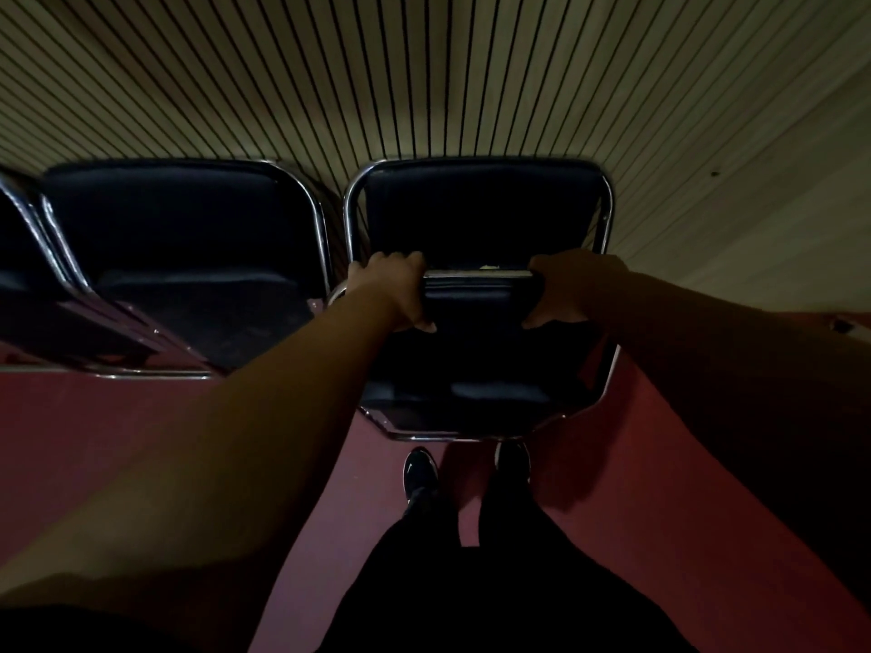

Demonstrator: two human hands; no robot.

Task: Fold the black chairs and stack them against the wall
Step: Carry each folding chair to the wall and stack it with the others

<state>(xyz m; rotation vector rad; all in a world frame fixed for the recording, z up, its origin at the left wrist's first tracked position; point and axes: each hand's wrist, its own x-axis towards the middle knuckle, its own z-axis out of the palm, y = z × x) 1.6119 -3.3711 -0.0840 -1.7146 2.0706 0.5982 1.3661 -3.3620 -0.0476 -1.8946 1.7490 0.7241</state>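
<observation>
A black padded chair with a chrome tube frame [478,219] stands upright against the ribbed wall [424,73], right in front of me. My left hand [396,287] and my right hand [568,287] both grip the rear edge of its seat, one at each end of a chrome bar. Its seat looks tipped, with the front edge low near my feet. A second black chair [184,228] leans at the wall directly to the left. Part of a third chair [28,275] shows at the far left edge.
The floor is dark red carpet [118,440]. My two dark shoes [419,468] stand just below the held chair's front frame. The ribbed wall runs on to the right, past the chairs. The scene is dim.
</observation>
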